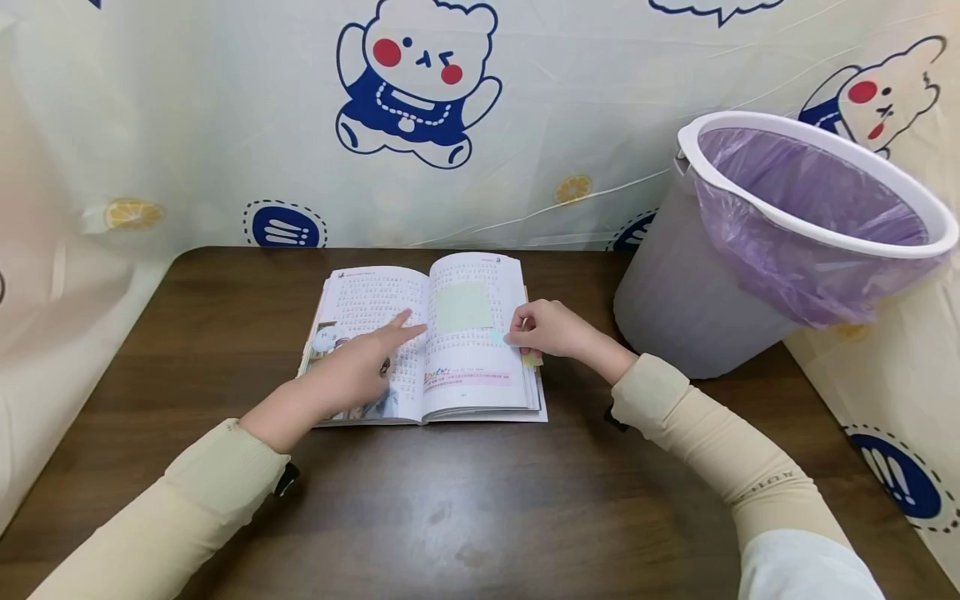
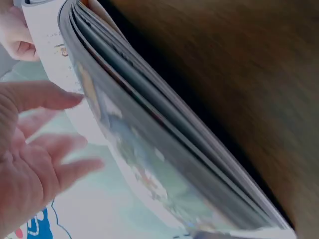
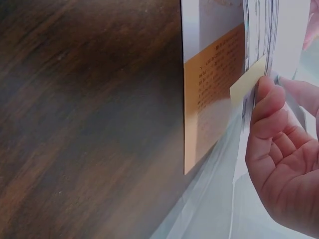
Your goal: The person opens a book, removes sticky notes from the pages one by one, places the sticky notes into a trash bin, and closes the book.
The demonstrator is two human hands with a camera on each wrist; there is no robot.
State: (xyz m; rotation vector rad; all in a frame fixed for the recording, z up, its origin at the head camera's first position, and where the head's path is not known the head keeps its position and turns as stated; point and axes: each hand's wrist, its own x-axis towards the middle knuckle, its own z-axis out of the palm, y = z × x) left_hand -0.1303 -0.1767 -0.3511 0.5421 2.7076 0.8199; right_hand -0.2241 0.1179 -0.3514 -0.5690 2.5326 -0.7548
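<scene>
An open book (image 1: 480, 392) with printed pages lies on the table. A pale green paper square (image 1: 462, 307) sits on its right page, with a small light blue slip (image 1: 498, 337) below it at the right. My right hand (image 1: 553, 328) is at the right page's edge, its thumb and forefinger pinching the light blue slip. Just under these fingers a yellow tab (image 3: 247, 84) sticks out from the page edges. My left hand (image 1: 352, 367) is over the left page, fingers spread toward the middle fold; whether it presses on the paper is unclear.
A grey bin (image 1: 697, 283) with a white rim and a purple liner stands at the right, close to my right forearm. Behind the brown table (image 1: 465, 508) hangs a pale curtain (image 1: 540, 133) with cartoon bears.
</scene>
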